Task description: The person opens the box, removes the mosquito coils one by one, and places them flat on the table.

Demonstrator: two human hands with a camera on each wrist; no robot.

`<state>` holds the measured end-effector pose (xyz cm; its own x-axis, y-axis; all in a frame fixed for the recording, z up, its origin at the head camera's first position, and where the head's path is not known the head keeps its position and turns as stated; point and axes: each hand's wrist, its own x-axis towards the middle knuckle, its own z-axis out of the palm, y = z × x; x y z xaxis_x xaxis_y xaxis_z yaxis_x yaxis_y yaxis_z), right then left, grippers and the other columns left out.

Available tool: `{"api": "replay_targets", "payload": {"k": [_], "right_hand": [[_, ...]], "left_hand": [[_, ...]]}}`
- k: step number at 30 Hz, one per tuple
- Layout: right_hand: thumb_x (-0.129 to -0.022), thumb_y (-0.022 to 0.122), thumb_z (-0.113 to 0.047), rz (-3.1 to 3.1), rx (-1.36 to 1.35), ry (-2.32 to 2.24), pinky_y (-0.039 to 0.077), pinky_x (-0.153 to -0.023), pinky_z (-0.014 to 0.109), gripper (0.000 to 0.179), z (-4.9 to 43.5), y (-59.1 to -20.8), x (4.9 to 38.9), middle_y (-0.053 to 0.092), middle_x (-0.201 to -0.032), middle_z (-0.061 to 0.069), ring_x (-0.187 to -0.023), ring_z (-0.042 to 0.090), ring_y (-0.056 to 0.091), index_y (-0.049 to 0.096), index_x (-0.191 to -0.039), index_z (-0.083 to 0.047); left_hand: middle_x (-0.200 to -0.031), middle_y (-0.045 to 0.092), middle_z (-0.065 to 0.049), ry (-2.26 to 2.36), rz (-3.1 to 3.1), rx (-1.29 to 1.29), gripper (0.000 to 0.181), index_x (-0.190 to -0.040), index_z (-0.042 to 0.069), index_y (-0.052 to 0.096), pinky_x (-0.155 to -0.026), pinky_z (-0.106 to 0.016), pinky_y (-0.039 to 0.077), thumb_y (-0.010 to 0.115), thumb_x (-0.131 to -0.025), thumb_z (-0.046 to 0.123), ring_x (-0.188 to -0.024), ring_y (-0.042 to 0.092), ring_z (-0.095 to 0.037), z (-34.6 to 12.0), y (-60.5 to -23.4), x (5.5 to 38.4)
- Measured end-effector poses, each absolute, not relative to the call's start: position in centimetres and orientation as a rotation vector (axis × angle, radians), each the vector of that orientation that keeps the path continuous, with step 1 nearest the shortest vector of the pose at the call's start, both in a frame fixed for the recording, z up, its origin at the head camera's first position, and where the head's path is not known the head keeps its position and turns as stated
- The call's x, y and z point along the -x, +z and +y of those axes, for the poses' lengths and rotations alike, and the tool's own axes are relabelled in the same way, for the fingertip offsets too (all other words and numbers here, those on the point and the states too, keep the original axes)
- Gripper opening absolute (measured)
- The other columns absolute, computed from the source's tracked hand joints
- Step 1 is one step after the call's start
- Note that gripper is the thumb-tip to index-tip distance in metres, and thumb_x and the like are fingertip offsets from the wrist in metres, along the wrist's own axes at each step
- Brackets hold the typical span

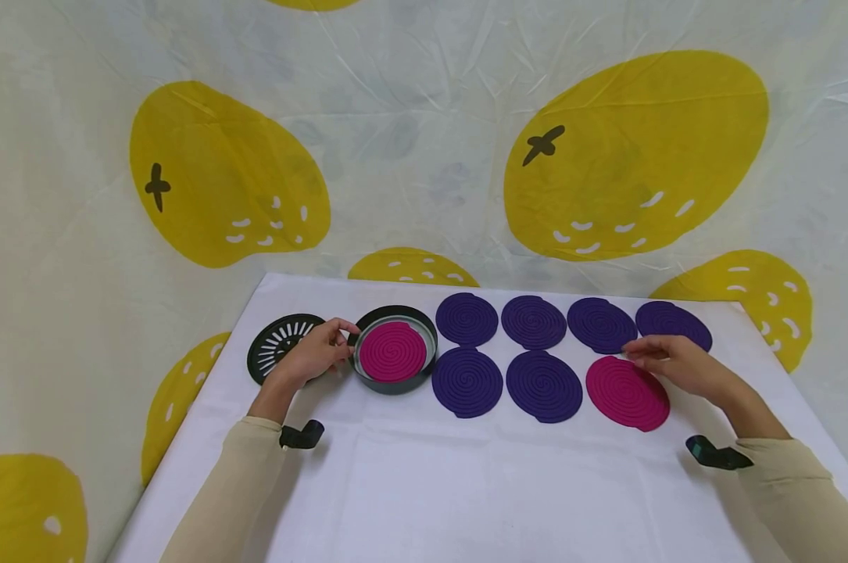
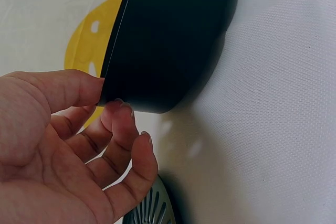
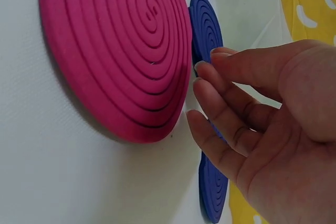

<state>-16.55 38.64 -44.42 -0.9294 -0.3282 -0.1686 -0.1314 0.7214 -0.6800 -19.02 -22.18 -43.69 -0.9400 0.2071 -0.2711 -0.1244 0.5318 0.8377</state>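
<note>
My left hand [image 1: 316, 353] pinches the left edge of a dark round tin [image 1: 395, 389], thumb [image 2: 79, 88] at its rim and fingers curled by its side. Inside the tin lies a pink mosquito coil [image 1: 393, 352]. Under and behind that hand is a black slotted lid [image 1: 260, 352]. My right hand [image 1: 680, 363], fingers loosely bent and holding nothing, hovers by the upper right of a second pink mosquito coil [image 1: 627, 393] flat on the table. Its fingertips overlap a purple coil [image 1: 602, 324] in the head view.
Several purple coils stand in two rows right of the tin, such as one in the front row [image 1: 467, 382] and one at the far right [image 1: 674, 327]. A white cloth covers the table [image 1: 466, 493]. Behind it hangs a curtain [image 1: 409, 172] with yellow fruit prints.
</note>
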Motion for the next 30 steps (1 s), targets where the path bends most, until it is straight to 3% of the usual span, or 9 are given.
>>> {"api": "replay_targets", "payload": {"k": [5, 11, 21, 30], "right_hand": [[-0.1, 0.062, -0.008, 2.689, 0.372, -1.013, 0.051, -0.079, 0.014, 0.032, 38.2, -43.8, 16.7, 0.068, -0.119, 0.023, -0.099, 0.006, 0.064, 0.063, -0.128, 0.008], [-0.101, 0.062, -0.012, 2.682, 0.385, -1.042, 0.051, -0.08, 0.013, 0.034, 37.3, -43.2, 17.0, 0.067, -0.121, 0.024, -0.101, 0.013, 0.066, 0.062, -0.129, 0.007], [-0.103, 0.059, -0.013, 2.631, 0.403, -1.173, 0.052, -0.083, 0.014, 0.036, 35.5, -43.0, 17.8, 0.065, -0.125, 0.025, -0.105, 0.01, 0.067, 0.058, -0.133, 0.006], [-0.102, 0.061, -0.013, 2.61, 0.422, -1.279, 0.053, -0.082, 0.017, 0.036, 33.0, -42.9, 18.8, 0.065, -0.125, 0.025, -0.104, -0.003, 0.063, 0.059, -0.133, 0.005]], "left_hand": [[-0.088, 0.051, -0.008, 1.373, 2.435, -0.062, 0.034, -0.131, 0.005, 0.057, -0.065, -0.038, 0.051, 0.062, -0.097, 0.004, -0.076, 0.058, -0.029, -22.2, -43.6, 19.1], [-0.088, 0.051, -0.008, 1.364, 2.438, -0.066, 0.035, -0.132, 0.005, 0.056, -0.065, -0.038, 0.051, 0.062, -0.098, 0.005, -0.076, 0.057, -0.028, -22.1, -43.6, 19.1], [-0.088, 0.051, -0.008, 1.37, 2.442, -0.065, 0.035, -0.132, 0.005, 0.057, -0.065, -0.038, 0.05, 0.062, -0.097, 0.004, -0.075, 0.057, -0.027, -22.1, -43.4, 18.9], [-0.087, 0.051, -0.007, 1.37, 2.448, -0.07, 0.035, -0.132, 0.005, 0.057, -0.065, -0.038, 0.051, 0.063, -0.097, 0.004, -0.075, 0.057, -0.027, -22.0, -43.4, 18.8]]}}
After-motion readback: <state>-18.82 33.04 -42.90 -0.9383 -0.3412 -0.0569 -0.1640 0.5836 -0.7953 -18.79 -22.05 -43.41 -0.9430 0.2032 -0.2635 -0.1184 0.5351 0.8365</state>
